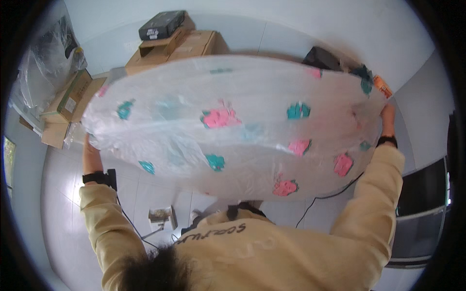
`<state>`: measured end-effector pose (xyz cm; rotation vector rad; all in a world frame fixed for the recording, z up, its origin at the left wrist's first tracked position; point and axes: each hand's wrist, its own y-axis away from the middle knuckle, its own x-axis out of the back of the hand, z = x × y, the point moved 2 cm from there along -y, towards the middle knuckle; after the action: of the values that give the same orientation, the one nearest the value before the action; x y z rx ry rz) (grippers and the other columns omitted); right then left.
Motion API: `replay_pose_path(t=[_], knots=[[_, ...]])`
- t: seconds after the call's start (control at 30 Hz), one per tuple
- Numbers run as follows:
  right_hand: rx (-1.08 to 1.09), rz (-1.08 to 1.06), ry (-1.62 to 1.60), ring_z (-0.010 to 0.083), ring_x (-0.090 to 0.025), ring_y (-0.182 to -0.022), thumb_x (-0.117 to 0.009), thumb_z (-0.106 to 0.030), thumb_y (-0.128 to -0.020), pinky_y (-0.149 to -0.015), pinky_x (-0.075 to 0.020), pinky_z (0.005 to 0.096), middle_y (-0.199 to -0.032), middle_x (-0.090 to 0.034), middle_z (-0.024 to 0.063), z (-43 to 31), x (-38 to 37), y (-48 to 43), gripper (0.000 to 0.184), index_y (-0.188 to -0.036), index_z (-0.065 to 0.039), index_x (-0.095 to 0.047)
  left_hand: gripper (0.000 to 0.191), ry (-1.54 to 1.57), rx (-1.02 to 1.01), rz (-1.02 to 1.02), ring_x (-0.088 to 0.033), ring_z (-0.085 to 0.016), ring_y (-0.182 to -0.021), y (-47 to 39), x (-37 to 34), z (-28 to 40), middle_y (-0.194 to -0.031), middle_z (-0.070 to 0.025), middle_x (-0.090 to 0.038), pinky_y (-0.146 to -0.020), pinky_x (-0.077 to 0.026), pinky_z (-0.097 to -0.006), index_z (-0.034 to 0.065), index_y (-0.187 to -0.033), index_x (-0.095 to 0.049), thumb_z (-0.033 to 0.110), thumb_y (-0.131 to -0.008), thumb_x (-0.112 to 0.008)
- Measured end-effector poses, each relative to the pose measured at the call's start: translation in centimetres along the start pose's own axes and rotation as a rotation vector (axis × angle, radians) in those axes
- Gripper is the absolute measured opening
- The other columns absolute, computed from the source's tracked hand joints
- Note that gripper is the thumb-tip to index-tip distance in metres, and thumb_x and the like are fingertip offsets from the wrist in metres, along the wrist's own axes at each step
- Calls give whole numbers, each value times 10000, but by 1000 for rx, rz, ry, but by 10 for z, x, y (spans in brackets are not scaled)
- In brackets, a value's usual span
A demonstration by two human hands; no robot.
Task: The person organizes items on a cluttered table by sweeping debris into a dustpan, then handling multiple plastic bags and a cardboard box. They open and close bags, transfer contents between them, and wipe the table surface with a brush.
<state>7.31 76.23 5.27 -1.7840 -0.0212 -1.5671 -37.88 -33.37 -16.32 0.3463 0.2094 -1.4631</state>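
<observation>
A large translucent plastic sheet or bag [255, 145], printed with pink and teal flower shapes, spreads wide across the view in front of my chest. My left hand [91, 140] is at its left end, the fingers mostly covered by the plastic. At the right end, my right hand [386, 105] holds the edge, its fingers partly hidden behind the film. Both arms are stretched out to the sides, and the plastic bulges between them. A black band is on each wrist.
Cardboard boxes [193, 43] with a black box [162, 25] on top stand by the far wall. More cardboard [69, 102] and plastic-wrapped items [47, 69] are at left. A small open box [162, 218] and black cables [309, 211] lie on the floor. Dark panels [422, 192] stand at right.
</observation>
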Motion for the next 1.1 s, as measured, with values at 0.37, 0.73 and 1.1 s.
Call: replay_pose_path(t=[0.37,0.73,1.1], knots=[[-649,-5,-1768,214,-619,-972,-510,-264,-991,-900,-485,341,-1046,-646,53,28,-27,230,249,-1072,-70,-645,538,-135,505,-134,-648,-309,-1042,-76,13,-156,-1133,-156,-678,-884,-516,-454,47,-1288,-615,454,-936,-641],[-560,-257,-1445,193,-610,-1001,-613,-140,-919,-883,-479,304,-1048,-653,71,36,-90,364,139,-1006,-41,-654,708,-1258,-757,63,-461,-392,-1319,26,-76,-41,-1438,-266,-464,-1103,-363,-434,-49,-1426,-419,360,-912,-684],[252,-467,-279,412,-397,-1356,-704,-10,-771,-1137,-322,458,-1446,-458,233,-79,71,383,637,-1379,-126,-554,1152,-1524,-1039,-772,-263,-379,-1473,204,-123,-131,-1565,-146,-344,-1147,-90,-748,128,-1504,-354,444,-538,-897]])
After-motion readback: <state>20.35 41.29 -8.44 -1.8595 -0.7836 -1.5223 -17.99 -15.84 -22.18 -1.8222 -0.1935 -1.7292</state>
